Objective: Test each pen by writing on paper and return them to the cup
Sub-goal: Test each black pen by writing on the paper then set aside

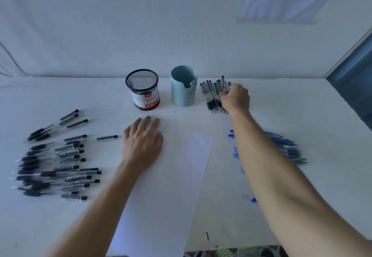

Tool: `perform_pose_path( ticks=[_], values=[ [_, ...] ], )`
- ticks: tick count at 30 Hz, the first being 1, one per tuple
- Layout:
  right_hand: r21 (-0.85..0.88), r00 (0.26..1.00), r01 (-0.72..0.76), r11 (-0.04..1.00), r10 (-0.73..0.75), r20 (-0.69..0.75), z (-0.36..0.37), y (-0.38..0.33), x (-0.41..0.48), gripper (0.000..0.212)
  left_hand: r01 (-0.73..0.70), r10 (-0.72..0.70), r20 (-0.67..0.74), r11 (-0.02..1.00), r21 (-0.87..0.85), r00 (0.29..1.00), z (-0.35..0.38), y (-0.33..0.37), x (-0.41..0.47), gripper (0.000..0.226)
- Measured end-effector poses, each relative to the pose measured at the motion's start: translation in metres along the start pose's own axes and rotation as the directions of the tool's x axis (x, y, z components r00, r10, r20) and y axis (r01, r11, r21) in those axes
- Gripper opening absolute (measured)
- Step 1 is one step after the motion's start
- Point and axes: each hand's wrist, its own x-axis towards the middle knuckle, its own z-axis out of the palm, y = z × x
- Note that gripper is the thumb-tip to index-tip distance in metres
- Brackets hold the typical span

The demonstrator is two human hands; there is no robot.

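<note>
A white sheet of paper (pixel 171 176) lies in front of me with small scribbles near its top left corner. My left hand (pixel 142 141) presses flat on that corner, fingers spread. My right hand (pixel 235 97) reaches to a small pile of black pens (pixel 211 93) at the back right and curls its fingers round one pen there. A black mesh cup (pixel 143 89) and a pale blue cup (pixel 183 86) stand side by side behind the paper; both look empty from here.
Several black pens (pixel 56 166) lie spread over the left of the white table. A bunch of blue pens (pixel 285 148) lies at the right, partly hidden by my right forearm. A wall rises right behind the cups.
</note>
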Motion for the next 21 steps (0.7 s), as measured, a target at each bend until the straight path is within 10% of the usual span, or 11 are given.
perform_pose_path(
  ticks=[11, 18, 21],
  values=[
    [0.03, 0.977, 0.197, 0.98, -0.194, -0.082, 0.0, -0.008, -0.054, 0.018, 0.024, -0.023, 0.013, 0.997, -0.075, 1.0, -0.003, 0.0, -0.001, 0.053],
    [-0.042, 0.788, 0.54, 0.84, -0.488, 0.375, 0.029, -0.016, -0.157, 0.066, 0.222, -0.249, 0.047, 0.745, -0.629, 0.967, -0.043, -0.01, 0.002, 0.047],
    [-0.113, 0.755, 0.569, 0.814, -0.463, 0.465, 0.037, -0.009, -0.173, 0.068, 0.171, -0.285, -0.122, 0.811, -0.56, 0.951, -0.058, -0.028, -0.007, 0.047]
  ],
)
